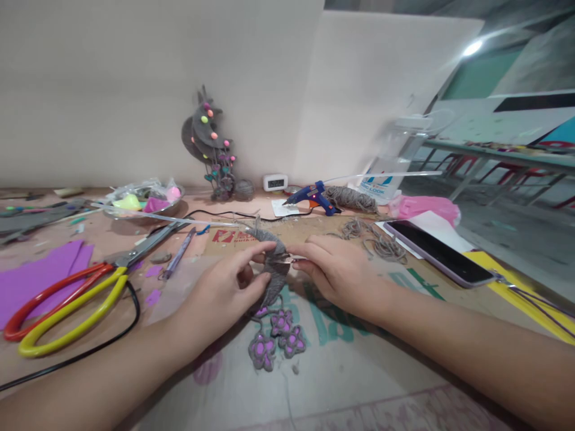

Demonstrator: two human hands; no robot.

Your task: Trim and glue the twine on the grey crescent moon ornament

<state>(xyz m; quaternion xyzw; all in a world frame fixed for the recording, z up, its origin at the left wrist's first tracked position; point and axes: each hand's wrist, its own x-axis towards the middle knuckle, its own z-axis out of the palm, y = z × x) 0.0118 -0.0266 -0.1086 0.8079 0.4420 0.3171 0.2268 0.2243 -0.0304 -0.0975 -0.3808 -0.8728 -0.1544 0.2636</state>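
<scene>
A grey yarn-wrapped crescent [276, 278] stands at the middle of the table, held between the thumb and fingers of my left hand [224, 284]. From its lower end hang several grey yarn flowers [262, 351] with purple petals, which lie on the table covering. My right hand [339, 272] is closed in a pinch at the crescent's right edge. A small shiny piece [287, 260] shows at those fingertips, too small to name. Part of the crescent is hidden behind my left fingers.
Red-and-yellow-handled scissors [74, 305], a pen [179, 254] and purple sheets [40, 275] lie left. Behind are a metal bowl [119, 209], a finished-looking moon ornament [197, 134], a clock [275, 182] and a blue glue gun [309, 196]. Yarn [353, 199] and a phone [438, 251] lie right.
</scene>
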